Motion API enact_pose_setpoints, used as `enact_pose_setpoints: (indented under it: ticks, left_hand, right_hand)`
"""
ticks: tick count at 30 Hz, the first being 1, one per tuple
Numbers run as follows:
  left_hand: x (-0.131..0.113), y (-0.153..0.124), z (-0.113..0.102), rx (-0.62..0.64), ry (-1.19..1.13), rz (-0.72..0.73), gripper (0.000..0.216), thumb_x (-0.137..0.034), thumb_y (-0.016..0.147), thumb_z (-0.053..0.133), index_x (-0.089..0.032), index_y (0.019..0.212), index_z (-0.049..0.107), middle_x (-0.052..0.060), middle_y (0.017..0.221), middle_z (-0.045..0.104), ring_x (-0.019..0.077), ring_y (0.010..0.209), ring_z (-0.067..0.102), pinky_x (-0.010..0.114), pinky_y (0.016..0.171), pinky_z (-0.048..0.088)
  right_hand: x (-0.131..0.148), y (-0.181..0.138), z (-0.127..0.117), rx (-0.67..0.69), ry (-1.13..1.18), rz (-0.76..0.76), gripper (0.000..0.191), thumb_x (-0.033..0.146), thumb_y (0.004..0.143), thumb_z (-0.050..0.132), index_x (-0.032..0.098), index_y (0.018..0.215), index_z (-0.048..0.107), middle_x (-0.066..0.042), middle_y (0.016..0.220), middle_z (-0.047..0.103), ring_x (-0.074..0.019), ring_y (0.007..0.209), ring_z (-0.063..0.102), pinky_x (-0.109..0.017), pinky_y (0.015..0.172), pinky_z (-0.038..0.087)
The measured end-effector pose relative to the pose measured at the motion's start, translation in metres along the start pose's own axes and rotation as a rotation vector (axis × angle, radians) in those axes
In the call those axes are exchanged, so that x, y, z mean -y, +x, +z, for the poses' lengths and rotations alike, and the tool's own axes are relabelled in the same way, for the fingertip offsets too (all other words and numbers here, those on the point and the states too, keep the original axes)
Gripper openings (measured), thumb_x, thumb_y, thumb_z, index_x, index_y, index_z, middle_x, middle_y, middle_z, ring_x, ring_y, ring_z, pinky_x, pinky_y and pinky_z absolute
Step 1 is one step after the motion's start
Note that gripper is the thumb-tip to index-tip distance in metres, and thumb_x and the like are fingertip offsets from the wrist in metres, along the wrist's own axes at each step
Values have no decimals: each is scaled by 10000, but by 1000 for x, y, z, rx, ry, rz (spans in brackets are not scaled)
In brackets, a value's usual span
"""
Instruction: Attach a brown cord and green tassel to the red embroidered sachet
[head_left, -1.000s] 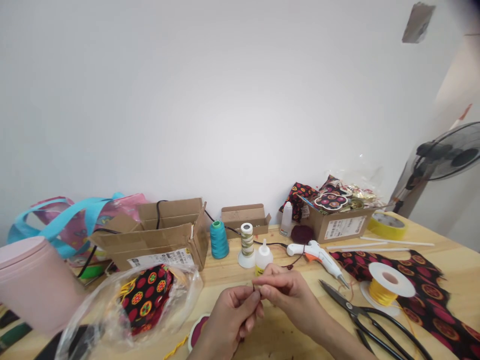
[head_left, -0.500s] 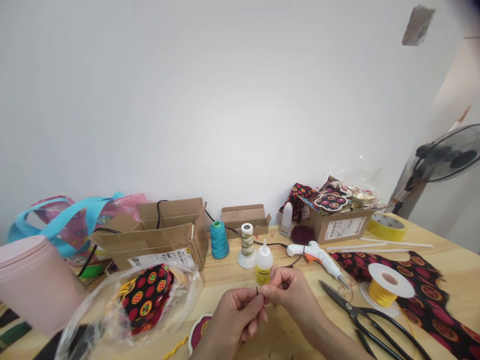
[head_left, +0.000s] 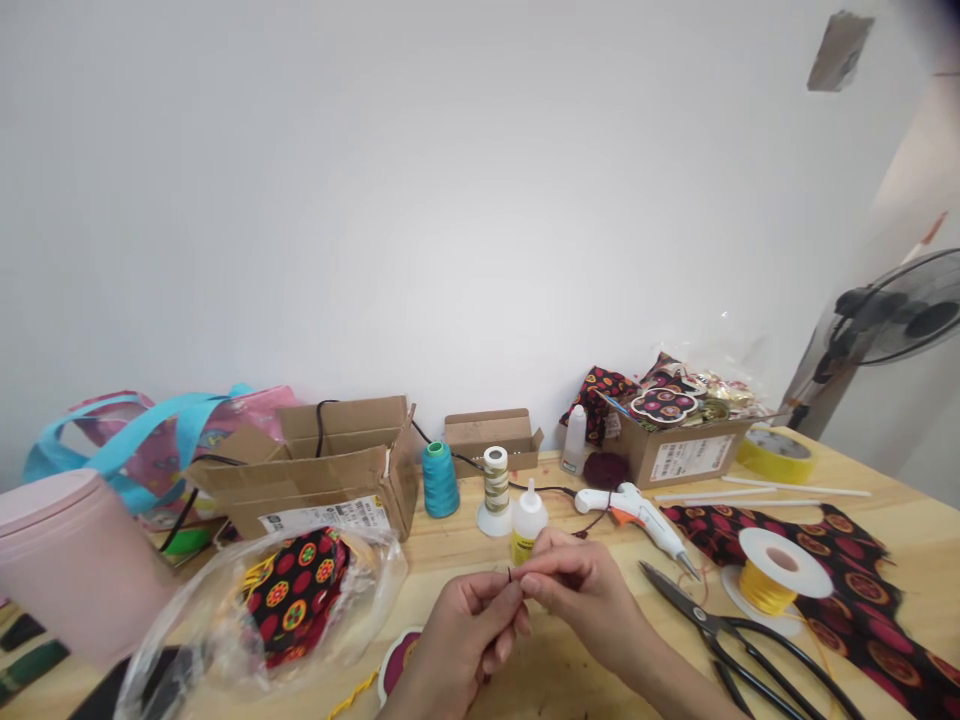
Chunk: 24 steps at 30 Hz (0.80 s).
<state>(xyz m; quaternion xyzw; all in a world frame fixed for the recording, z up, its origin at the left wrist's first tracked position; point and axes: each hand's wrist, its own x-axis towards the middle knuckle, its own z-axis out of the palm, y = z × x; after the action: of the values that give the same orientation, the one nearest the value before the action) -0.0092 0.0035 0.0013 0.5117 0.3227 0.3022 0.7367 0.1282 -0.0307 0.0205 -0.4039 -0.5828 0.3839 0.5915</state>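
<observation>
Fine fingertip work over the middle of the worktop's near edge. Left hand pinched a dark strand between thumb and forefinger, short end poking up. Right hand had thumb and forefinger right at it; couldn't tell if they gripped it too. Step, my read: working the strand's end. Next move called for a firm left pinch and a precise right one. Patch lay at the near edge, partly behind the left forearm; scissors toward the near right corner.
</observation>
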Motion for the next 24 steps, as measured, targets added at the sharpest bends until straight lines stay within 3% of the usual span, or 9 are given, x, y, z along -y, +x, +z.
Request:
enact_pose_setpoints:
  ticks: [4,9,12,16,18,20,24]
  left_hand:
    - [1,0,0,5,24,-15,292,-360,668,573,-97,539,573,-33,397,452,1,298,297,160,314,115]
    - [0,-1,0,16,45,-26,296,-372,669,566,-98,560,587,-19,423,493,2,298,315,151,309,130]
    - [-1,0,1,-13,9,-29,276,-366,641,594,-100,565,588,-10,466,533,-1,297,325,143,301,140]
    - [-3,0,1,-102,-20,-52,278,-363,636,598,-104,539,577,-28,393,498,0,281,323,125,293,158]
    - [-4,1,0,-149,-38,-59,256,-347,636,605,-108,549,577,-32,398,506,0,287,341,113,296,193]
    - [-4,1,0,-175,-58,-55,227,-328,632,616,-110,577,584,-18,469,553,1,318,387,102,304,228]
    - [-5,0,0,-171,-86,-29,206,-310,634,621,-106,615,597,5,553,595,13,384,462,91,317,271]
  right_hand:
    - [-5,1,1,-120,83,96,152,268,537,714,153,493,626,28,494,432,-80,477,385,-199,445,293]
    - [-10,1,1,-119,121,160,245,273,491,734,129,446,541,42,481,401,-64,453,327,-190,412,233]
    - [-10,2,-2,-151,115,160,286,346,575,676,128,472,523,31,501,413,-68,458,328,-191,416,229]
    - [-8,4,-12,-358,46,145,389,460,723,494,137,508,518,67,424,260,-59,394,223,-192,391,176]
    - [-6,5,-15,-416,-9,97,387,450,730,490,139,501,511,57,434,288,-67,406,263,-194,401,209]
    - [-4,5,-15,-396,-75,37,328,407,710,534,138,522,536,24,502,400,-89,475,361,-202,447,279]
    - [-3,4,-5,-196,-98,29,205,345,660,596,142,655,622,-11,601,492,-118,543,436,-218,481,335]
